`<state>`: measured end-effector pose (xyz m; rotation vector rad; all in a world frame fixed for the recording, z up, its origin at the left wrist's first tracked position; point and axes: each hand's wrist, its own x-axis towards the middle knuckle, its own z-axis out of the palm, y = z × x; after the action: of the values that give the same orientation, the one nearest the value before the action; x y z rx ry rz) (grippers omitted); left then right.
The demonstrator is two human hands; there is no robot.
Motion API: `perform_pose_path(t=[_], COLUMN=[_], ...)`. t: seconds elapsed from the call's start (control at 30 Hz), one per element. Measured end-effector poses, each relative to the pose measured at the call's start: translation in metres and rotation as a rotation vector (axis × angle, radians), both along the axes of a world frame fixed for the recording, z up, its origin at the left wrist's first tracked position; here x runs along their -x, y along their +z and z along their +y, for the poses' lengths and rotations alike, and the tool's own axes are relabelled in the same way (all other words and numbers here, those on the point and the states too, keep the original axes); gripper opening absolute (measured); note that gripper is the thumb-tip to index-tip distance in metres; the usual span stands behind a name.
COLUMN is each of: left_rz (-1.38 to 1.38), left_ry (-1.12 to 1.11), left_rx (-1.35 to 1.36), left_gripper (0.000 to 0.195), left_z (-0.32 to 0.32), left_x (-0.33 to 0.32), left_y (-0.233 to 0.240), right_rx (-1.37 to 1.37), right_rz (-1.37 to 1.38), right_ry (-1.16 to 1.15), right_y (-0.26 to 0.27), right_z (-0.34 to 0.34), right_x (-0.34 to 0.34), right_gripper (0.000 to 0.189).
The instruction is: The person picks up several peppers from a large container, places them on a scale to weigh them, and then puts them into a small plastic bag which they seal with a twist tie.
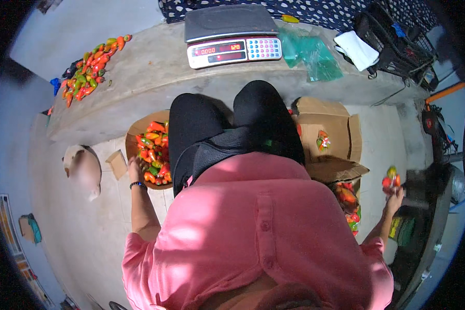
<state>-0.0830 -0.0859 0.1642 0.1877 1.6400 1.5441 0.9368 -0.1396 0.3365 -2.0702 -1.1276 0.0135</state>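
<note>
My right hand (395, 199) is held out to the right, closed around a small clear plastic bag of peppers (390, 180), red, orange and green. My left hand (134, 167) rests at the left rim of a cardboard box (129, 136) beside my left leg; its fingers are too unclear to read. Loose red, orange and green peppers (152, 153) fill much of that box. To my right, an opened cardboard box (335, 120) has one bag of peppers (323, 140) on it. More bagged peppers (348, 199) lie in a box nearer my body, partly hidden by a flap.
A digital scale (232, 42) with a lit display stands on the concrete ledge (147, 64). Green plastic bags (310, 52) and a black crate (391, 46) are to its right. Loose peppers (87, 71) lie on the ledge's left end. A pale-furred animal (83, 170) lies on the floor.
</note>
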Motion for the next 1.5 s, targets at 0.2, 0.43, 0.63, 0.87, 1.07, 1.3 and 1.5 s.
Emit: perform_pose_path(t=[0.2, 0.43, 0.63, 0.87, 1.07, 1.3, 1.5], left_rz=[-0.118, -0.060, 0.171, 0.591, 0.644, 0.825, 0.703], left_ry=[0.038, -0.265, -0.521, -0.603, -0.454, -0.310, -0.540], left_rx=[0.361, 0.601, 0.589, 0.639, 0.918, 1.090, 1.125], left_gripper=[0.027, 0.027, 0.029, 0.041, 0.045, 0.077, 0.116], left_z=[-0.049, -0.037, -0.022, -0.024, -0.036, 0.010, 0.055], left_x=[-0.011, -0.057, -0.087, -0.058, -0.057, -0.051, -0.054], left_y=[-0.064, -0.062, -0.026, -0.077, -0.086, -0.043, -0.086], right_rx=[0.565, 0.644, 0.611, 0.338, 0.496, 0.667, 0.709], right_rz=[0.157, 0.161, 0.025, -0.621, 0.366, 0.922, 1.030], right_ry=[-0.482, -0.648, -0.620, -0.161, 0.329, 0.259, 0.206], right_y=[-0.039, -0.052, -0.024, -0.050, -0.149, -0.173, -0.173], right_z=[-0.135, -0.128, -0.058, 0.065, 0.147, 0.160, 0.173], right_x=[-0.017, 0.035, 0.053, 0.094, 0.169, 0.263, 0.283], right_gripper=[0.024, 0.024, 0.029, 0.038, 0.028, 0.028, 0.027])
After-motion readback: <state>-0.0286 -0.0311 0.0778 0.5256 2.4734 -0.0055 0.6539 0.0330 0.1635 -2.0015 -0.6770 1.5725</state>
